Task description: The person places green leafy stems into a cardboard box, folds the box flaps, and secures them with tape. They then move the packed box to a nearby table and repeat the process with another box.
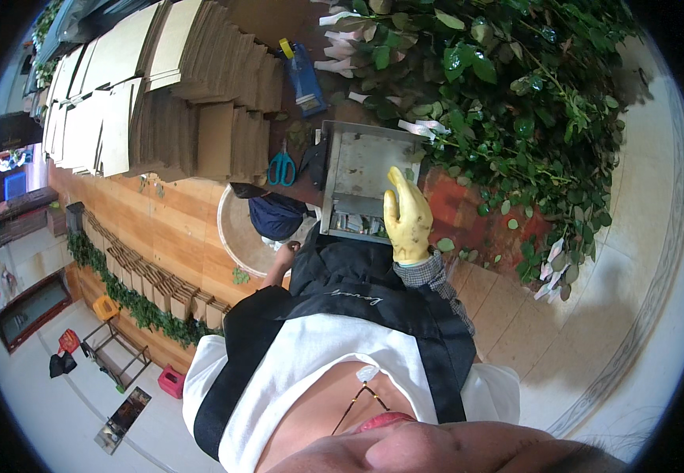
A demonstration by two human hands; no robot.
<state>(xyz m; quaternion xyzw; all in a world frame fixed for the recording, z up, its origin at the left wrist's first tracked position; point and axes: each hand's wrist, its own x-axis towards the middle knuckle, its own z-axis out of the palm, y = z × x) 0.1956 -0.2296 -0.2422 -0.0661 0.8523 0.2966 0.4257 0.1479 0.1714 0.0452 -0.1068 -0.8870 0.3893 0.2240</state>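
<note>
My right hand, in a stained yellow rubber glove, is raised over the right side of a shallow metal tray. Its thumb stands apart from the fingers, and nothing is in it. Small items lie in the tray's near compartment. My bare left hand is low beside my black apron, near a navy cloth or bag; its fingers are too small and partly hidden to read. Teal-handled scissors lie left of the tray. Right of it, leafy cut stems are heaped, some with pale wrapped ends.
Stacked cardboard sheets rise at the far left. A blue tool with a yellow end lies beyond the tray. Beside my left hand stands a round pale tub. Cardboard-wrapped leafy bunches form a row farther left, near a pink stool.
</note>
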